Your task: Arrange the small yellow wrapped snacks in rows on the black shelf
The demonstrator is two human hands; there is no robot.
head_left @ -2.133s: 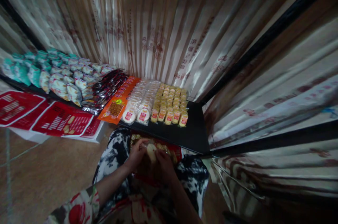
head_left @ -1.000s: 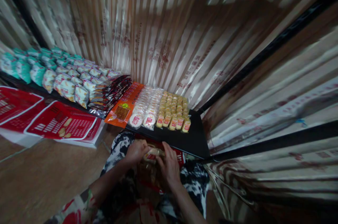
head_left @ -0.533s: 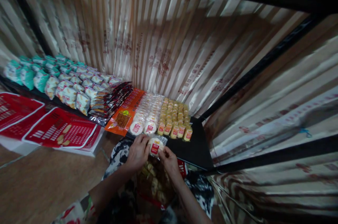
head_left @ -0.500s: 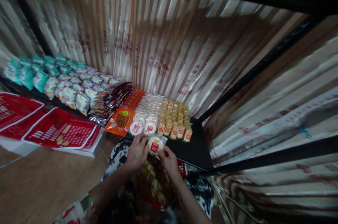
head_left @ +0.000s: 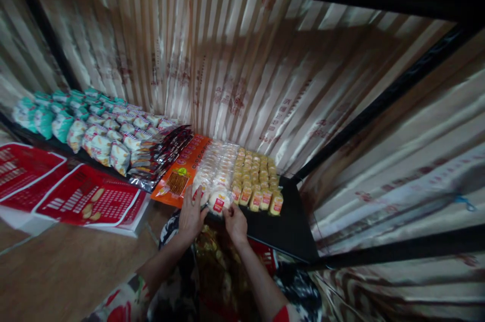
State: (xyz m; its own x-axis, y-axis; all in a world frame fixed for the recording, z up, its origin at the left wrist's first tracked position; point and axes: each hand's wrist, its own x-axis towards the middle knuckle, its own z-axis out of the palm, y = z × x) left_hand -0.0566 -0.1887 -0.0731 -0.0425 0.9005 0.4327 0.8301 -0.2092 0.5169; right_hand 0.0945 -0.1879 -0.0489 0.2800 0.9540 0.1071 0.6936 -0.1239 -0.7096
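Note:
A round white rice cracker packet (head_left: 219, 201) with a red label stands at the front of the right-hand row of rice crackers (head_left: 224, 169). My right hand (head_left: 235, 223) pinches its clear wrapper at the lower right edge. Fingers stretched out, my left hand (head_left: 192, 215) lies against the front packet of the left-hand row (head_left: 199, 194), its thumb close to the pinched packet. To the right stand rows of small yellow wrapped snacks (head_left: 255, 198). On the left, an orange snack bag (head_left: 176, 178) lies flat beside the crackers.
Dark snack packets (head_left: 162, 152), white bags (head_left: 120, 156) and teal bags (head_left: 62, 125) line the black shelf (head_left: 282, 231) to the left. Red printed boxes (head_left: 91, 195) sit in front on the floor. Below my hands is a container of yellowish packets (head_left: 212, 256). A striped curtain (head_left: 235, 59) hangs behind.
Both hands have brought the rice cracker packet from in front of the shelf up against the row's front. My left hand has shifted off it to the left row.

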